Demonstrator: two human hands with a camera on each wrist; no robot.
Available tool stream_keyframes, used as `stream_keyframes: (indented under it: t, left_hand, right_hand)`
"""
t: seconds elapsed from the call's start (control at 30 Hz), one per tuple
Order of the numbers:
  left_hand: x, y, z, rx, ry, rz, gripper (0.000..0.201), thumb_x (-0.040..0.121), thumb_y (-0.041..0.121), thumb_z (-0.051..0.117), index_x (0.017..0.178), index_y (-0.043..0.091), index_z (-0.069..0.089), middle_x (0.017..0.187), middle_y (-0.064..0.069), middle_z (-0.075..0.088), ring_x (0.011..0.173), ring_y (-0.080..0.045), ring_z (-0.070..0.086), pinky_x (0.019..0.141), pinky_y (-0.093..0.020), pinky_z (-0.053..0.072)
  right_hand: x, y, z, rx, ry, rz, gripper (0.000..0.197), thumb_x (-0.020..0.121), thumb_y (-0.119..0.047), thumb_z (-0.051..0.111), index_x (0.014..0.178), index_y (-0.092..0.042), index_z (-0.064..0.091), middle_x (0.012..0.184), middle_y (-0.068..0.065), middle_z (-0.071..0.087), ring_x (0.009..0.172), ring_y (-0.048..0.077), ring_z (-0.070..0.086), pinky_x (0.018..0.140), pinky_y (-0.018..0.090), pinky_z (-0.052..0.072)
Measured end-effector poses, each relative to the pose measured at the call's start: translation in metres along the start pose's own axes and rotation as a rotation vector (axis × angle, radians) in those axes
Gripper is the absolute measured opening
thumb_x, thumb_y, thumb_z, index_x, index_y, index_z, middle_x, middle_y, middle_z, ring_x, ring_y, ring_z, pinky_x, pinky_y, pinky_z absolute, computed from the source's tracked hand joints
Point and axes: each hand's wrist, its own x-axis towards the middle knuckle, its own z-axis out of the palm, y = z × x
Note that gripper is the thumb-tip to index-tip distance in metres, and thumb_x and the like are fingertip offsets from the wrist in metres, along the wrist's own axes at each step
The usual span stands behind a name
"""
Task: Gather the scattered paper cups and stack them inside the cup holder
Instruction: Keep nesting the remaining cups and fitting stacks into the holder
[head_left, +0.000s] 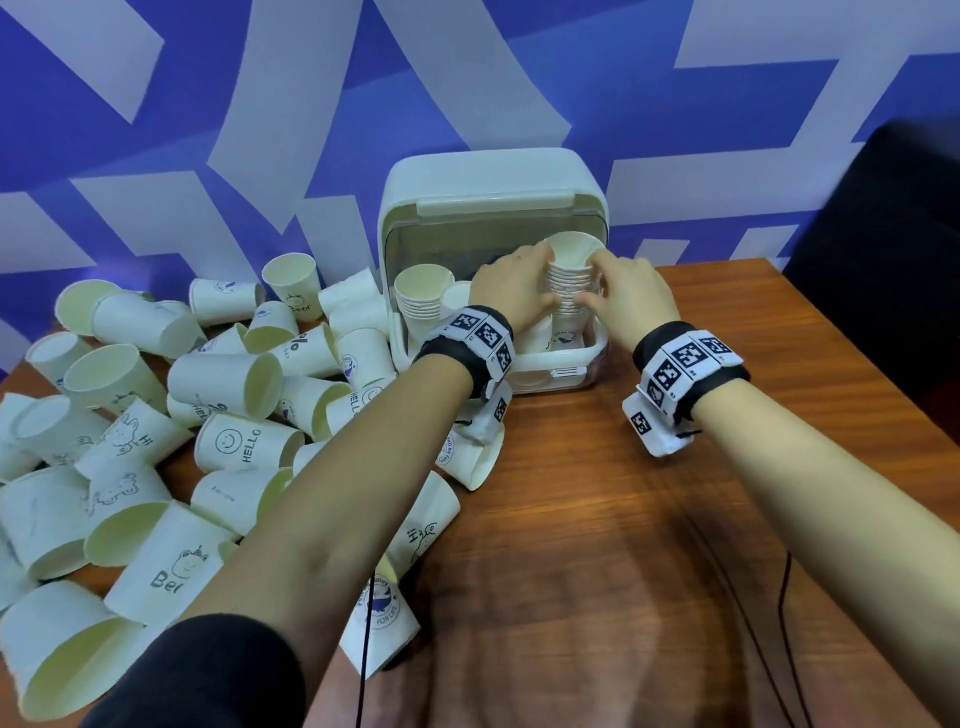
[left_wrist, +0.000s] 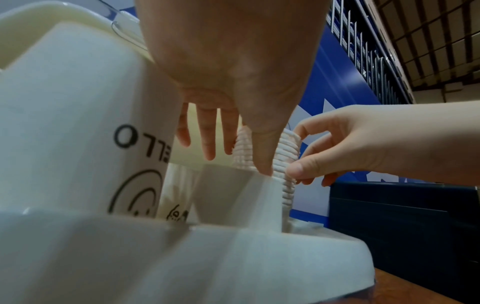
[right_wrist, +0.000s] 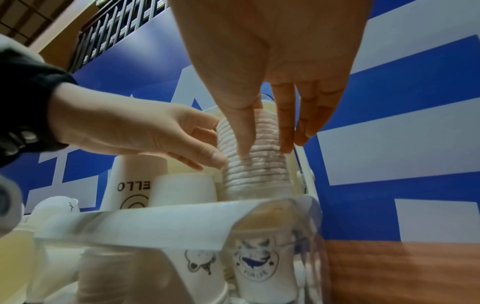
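Observation:
A tall stack of nested paper cups (head_left: 570, 283) stands upright in the right side of the white cup holder (head_left: 571, 358), whose lid (head_left: 493, 176) is raised. My left hand (head_left: 540, 283) holds the stack from the left, thumb in front and fingers behind. My right hand (head_left: 597, 283) pinches it from the right. In the left wrist view my left hand (left_wrist: 239, 160) meets the ribbed stack (left_wrist: 285, 148) opposite my right hand (left_wrist: 311, 164). In the right wrist view my right hand (right_wrist: 265, 152) presses thumb and fingers on the stack's rims (right_wrist: 257, 174), with my left hand (right_wrist: 207, 148) alongside.
A shorter stack (head_left: 423, 299) and a HELLO cup (right_wrist: 135, 181) sit in the holder's left part. Several loose cups (head_left: 223, 379) lie scattered over the left half of the wooden table (head_left: 597, 519). A dark chair (head_left: 883, 249) stands at the right. Thin cables (head_left: 784, 623) trail near me.

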Motion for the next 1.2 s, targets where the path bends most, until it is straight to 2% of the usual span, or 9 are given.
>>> stream_keyframes:
  t: [0.23, 0.33, 0.47, 0.6, 0.83, 0.97, 1.1, 1.2]
  left_hand:
    - [0.01, -0.007, 0.001, 0.016, 0.043, -0.067, 0.039, 0.085, 0.036, 0.063, 0.118, 0.019, 0.049, 0.117, -0.003, 0.06, 0.105, -0.025, 0.058, 0.083, -0.039, 0.045]
    - [0.013, -0.008, 0.003, 0.016, 0.036, -0.1, 0.044, 0.088, 0.035, 0.06, 0.127, 0.018, 0.046, 0.123, -0.005, 0.058, 0.11, -0.026, 0.056, 0.088, -0.042, 0.045]
    - [0.012, -0.006, 0.001, 0.018, 0.012, -0.095, 0.059, 0.089, 0.035, 0.059, 0.141, 0.021, 0.035, 0.134, -0.008, 0.053, 0.118, -0.028, 0.053, 0.092, -0.045, 0.046]
    - [0.006, -0.001, -0.009, 0.016, 0.007, -0.066, 0.063, 0.089, 0.034, 0.059, 0.144, 0.021, 0.032, 0.135, -0.008, 0.052, 0.119, -0.03, 0.052, 0.092, -0.045, 0.046]
    - [-0.019, 0.002, -0.034, -0.069, -0.005, -0.065, 0.05, 0.086, 0.029, 0.056, 0.134, 0.02, 0.043, 0.125, -0.008, 0.058, 0.113, -0.029, 0.054, 0.091, -0.046, 0.048]
    - [-0.039, 0.0, -0.049, -0.074, -0.024, -0.052, 0.053, 0.085, 0.026, 0.057, 0.136, 0.019, 0.045, 0.132, -0.007, 0.055, 0.12, -0.028, 0.051, 0.096, -0.045, 0.046]
    - [-0.062, -0.01, -0.063, -0.107, -0.036, -0.07, 0.052, 0.087, 0.024, 0.058, 0.137, 0.017, 0.047, 0.135, -0.007, 0.054, 0.124, -0.026, 0.049, 0.101, -0.041, 0.043]
    - [-0.09, -0.016, -0.071, -0.175, -0.037, -0.084, 0.048, 0.088, 0.023, 0.06, 0.134, 0.014, 0.049, 0.132, -0.006, 0.057, 0.121, -0.021, 0.052, 0.099, -0.033, 0.042]
  right_hand:
    - [0.023, -0.008, 0.001, -0.035, -0.023, -0.011, 0.031, 0.091, -0.028, 0.057, 0.117, -0.013, 0.05, 0.104, 0.014, 0.063, 0.097, 0.033, 0.058, 0.075, 0.037, 0.044]
    - [0.029, -0.01, 0.005, -0.021, -0.041, 0.016, 0.036, 0.093, -0.026, 0.053, 0.127, -0.016, 0.045, 0.106, 0.016, 0.064, 0.098, 0.035, 0.06, 0.076, 0.039, 0.047]
    - [0.026, -0.01, 0.007, -0.005, -0.046, 0.053, 0.046, 0.094, -0.025, 0.05, 0.138, -0.019, 0.039, 0.106, 0.018, 0.064, 0.1, 0.036, 0.06, 0.077, 0.04, 0.048]
    - [0.016, -0.01, 0.003, 0.013, -0.04, 0.06, 0.049, 0.094, -0.024, 0.048, 0.141, -0.019, 0.037, 0.105, 0.014, 0.065, 0.098, 0.034, 0.061, 0.074, 0.037, 0.047]
    - [-0.001, -0.019, -0.017, 0.001, -0.052, 0.071, 0.05, 0.092, -0.02, 0.046, 0.141, -0.02, 0.036, 0.113, 0.015, 0.063, 0.103, 0.035, 0.059, 0.076, 0.039, 0.048]
    - [-0.006, -0.032, -0.026, 0.025, -0.073, 0.094, 0.051, 0.092, -0.017, 0.046, 0.141, -0.02, 0.036, 0.118, 0.018, 0.06, 0.109, 0.035, 0.056, 0.079, 0.039, 0.047]
    - [-0.024, -0.059, -0.029, 0.096, -0.083, 0.07, 0.047, 0.091, -0.017, 0.045, 0.137, -0.019, 0.042, 0.111, 0.018, 0.063, 0.104, 0.036, 0.057, 0.082, 0.041, 0.048]
    - [-0.048, -0.076, -0.024, 0.179, -0.102, 0.035, 0.046, 0.091, -0.021, 0.048, 0.137, -0.021, 0.044, 0.115, 0.013, 0.063, 0.108, 0.033, 0.057, 0.085, 0.037, 0.046]
